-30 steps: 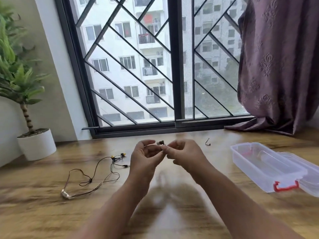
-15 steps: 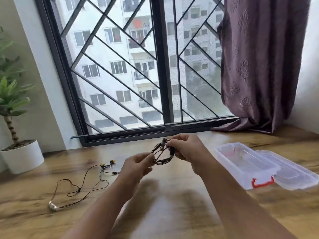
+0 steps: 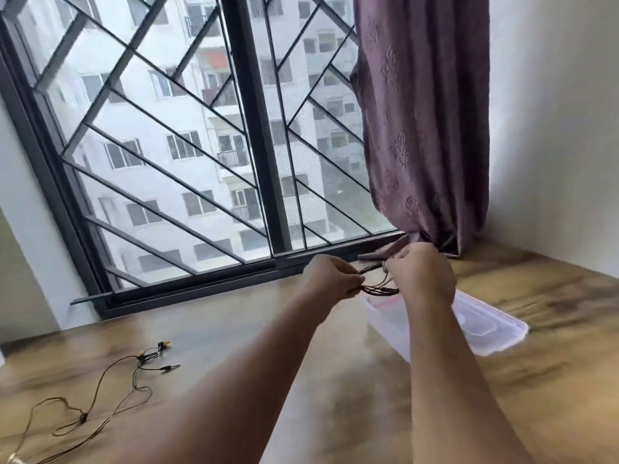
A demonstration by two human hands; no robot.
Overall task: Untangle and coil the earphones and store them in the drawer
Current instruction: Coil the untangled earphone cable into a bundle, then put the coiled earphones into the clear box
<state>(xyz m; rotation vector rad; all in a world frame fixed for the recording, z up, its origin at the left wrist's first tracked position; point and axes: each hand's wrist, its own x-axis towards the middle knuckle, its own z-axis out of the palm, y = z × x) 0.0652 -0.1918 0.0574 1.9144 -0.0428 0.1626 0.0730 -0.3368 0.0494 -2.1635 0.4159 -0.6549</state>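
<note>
My left hand point(image 3: 330, 277) and my right hand point(image 3: 420, 274) together hold a coiled black earphone set point(image 3: 378, 289), each pinching one end of the flattened coil. They hover just above a clear plastic storage box point(image 3: 390, 318), whose open lid point(image 3: 485, 329) lies to its right; my right forearm hides much of the box. A second earphone set point(image 3: 100, 393) with yellow-tipped buds lies loose and uncoiled on the wooden table point(image 3: 368, 396) at the lower left.
A barred window point(image 3: 207, 145) runs along the table's far edge. A purple curtain point(image 3: 422, 122) hangs at the right, its hem resting on the table behind my hands. A white wall point(image 3: 552, 112) closes the right side.
Both hands have carried the coiled earphones to the right, over the plastic box. The coil is now pulled flatter between my hands. The view has swung right, so the potted plant is out of frame.
</note>
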